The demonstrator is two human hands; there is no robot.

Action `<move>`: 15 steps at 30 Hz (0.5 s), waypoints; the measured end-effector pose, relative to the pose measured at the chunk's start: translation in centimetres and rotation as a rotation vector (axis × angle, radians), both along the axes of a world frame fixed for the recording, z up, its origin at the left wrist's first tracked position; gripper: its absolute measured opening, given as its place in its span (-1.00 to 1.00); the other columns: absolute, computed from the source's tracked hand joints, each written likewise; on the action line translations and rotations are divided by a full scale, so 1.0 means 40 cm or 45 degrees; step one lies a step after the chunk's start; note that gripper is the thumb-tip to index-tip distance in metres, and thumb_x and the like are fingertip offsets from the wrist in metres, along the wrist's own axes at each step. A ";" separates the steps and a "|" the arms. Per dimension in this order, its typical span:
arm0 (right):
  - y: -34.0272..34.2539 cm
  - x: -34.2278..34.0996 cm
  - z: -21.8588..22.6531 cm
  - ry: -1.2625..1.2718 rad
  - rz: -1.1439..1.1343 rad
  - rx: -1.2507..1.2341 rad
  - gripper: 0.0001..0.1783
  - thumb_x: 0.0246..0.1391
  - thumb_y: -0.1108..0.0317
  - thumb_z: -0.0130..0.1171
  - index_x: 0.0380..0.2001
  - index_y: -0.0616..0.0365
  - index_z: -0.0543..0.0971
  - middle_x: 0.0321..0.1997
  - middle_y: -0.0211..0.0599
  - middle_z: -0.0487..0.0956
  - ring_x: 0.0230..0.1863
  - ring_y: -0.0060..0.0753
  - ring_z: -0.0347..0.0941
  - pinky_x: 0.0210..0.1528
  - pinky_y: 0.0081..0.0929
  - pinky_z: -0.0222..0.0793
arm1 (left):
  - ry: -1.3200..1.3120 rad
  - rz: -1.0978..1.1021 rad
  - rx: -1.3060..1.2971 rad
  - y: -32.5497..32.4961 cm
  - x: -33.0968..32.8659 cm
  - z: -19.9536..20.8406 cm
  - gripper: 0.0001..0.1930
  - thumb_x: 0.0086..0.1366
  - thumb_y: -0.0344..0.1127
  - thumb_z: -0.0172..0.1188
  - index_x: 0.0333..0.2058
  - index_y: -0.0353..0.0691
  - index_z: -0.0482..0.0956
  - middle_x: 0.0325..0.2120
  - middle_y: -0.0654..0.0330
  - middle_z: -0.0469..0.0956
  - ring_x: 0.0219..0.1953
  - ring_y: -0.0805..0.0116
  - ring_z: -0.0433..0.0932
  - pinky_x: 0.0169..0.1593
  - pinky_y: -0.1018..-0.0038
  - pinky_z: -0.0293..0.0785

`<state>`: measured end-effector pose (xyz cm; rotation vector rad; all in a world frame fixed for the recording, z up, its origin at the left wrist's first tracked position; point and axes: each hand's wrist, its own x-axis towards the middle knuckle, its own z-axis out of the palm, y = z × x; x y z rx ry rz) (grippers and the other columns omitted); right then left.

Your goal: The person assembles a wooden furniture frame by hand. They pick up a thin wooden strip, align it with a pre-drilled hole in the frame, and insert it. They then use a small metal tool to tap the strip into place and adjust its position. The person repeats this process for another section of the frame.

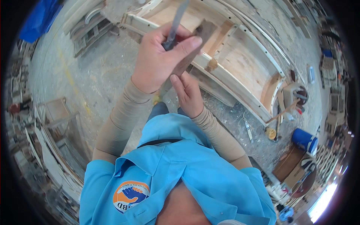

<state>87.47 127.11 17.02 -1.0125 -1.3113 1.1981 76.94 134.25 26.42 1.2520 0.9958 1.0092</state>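
My left hand (pixel 161 56) is closed around a narrow-bladed knife (pixel 177 20), its grey blade pointing up and away and its dark end showing by the fingers. The thumb of that hand lies along a flat brown strip of wood (pixel 193 54), which has a dark patch near its far end. Lower down, my right hand (pixel 190 95) grips the near end of the strip, thumb on top. Both hands are raised in front of a large curved wooden frame (pixel 240 80) with pale panels and dark dots along its edges. A tan lump (pixel 212 65) sits on the frame's near rail.
Right of the frame are a bucket-like container (pixel 294 93) with tools, a small yellow cup (pixel 270 132), a narrow tool (pixel 248 129) and a blue drum (pixel 304 140). An open cardboard box (pixel 290 165) stands nearer. Wooden pieces (pixel 56 150) crowd the left; a slatted piece (pixel 93 33) lies far left.
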 end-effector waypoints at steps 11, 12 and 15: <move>-0.016 -0.170 0.149 -0.134 -0.200 -0.062 -0.74 0.20 0.44 -0.03 -0.05 0.17 0.45 -0.55 -0.31 0.55 -0.59 -0.37 0.48 -0.48 -0.44 0.38 | -0.213 -0.030 0.403 0.111 -0.253 0.090 -0.88 0.29 -0.33 0.21 -0.23 -0.20 0.54 -0.45 0.38 0.51 -0.68 0.76 0.18 -0.62 0.71 0.04; -0.027 -0.189 0.165 -0.109 -0.231 -0.062 -0.74 0.19 0.43 -0.02 -0.05 0.18 0.45 -0.55 -0.30 0.56 -0.58 -0.36 0.49 -0.47 -0.44 0.39 | -0.271 -0.055 0.383 0.123 -0.278 0.092 -0.87 0.29 -0.33 0.21 -0.22 -0.20 0.54 -0.43 0.39 0.51 -0.68 0.77 0.17 -0.61 0.71 0.04; -0.063 -0.233 0.189 -0.125 -0.302 -0.083 -0.74 0.17 0.43 0.02 -0.06 0.19 0.45 -0.52 -0.28 0.58 -0.55 -0.34 0.53 -0.45 -0.44 0.41 | -0.393 -0.032 0.319 0.148 -0.333 0.091 -0.83 0.29 -0.29 0.22 -0.20 -0.21 0.54 -0.46 0.41 0.50 -0.68 0.79 0.11 -0.61 0.71 0.01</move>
